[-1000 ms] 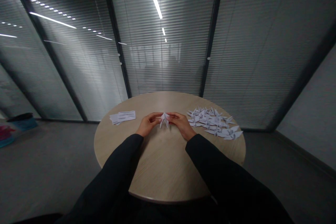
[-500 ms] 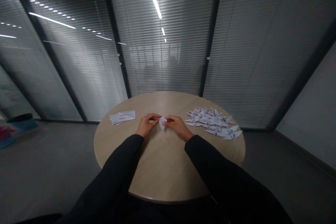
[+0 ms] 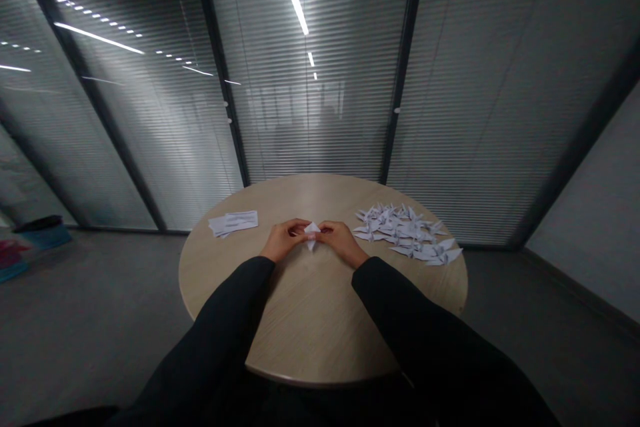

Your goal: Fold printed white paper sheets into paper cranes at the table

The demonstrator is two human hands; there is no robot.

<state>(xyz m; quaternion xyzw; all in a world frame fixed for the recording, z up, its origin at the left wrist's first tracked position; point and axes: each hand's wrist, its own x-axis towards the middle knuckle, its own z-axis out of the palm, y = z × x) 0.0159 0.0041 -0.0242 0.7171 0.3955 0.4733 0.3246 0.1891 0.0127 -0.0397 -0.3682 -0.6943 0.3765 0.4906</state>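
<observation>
A small white folded paper piece (image 3: 311, 234) is held just above the round wooden table (image 3: 310, 320), near its middle. My left hand (image 3: 283, 241) pinches its left side and my right hand (image 3: 339, 241) pinches its right side, fingers of both closed on the paper. Both arms wear black sleeves. To the right lies a spread of several finished white paper cranes (image 3: 405, 230). A small stack of white paper sheets (image 3: 234, 222) lies to the left of my left hand.
Glass walls with closed blinds (image 3: 320, 67) stand right behind the table. Grey floor surrounds it. A dark and blue bin (image 3: 43, 230) and a red object (image 3: 10, 257) sit on the floor at far left.
The paper piece was open with points spread downward; my hands have drawn closer together and folded it into a smaller shape. The cranes and sheets have not moved.
</observation>
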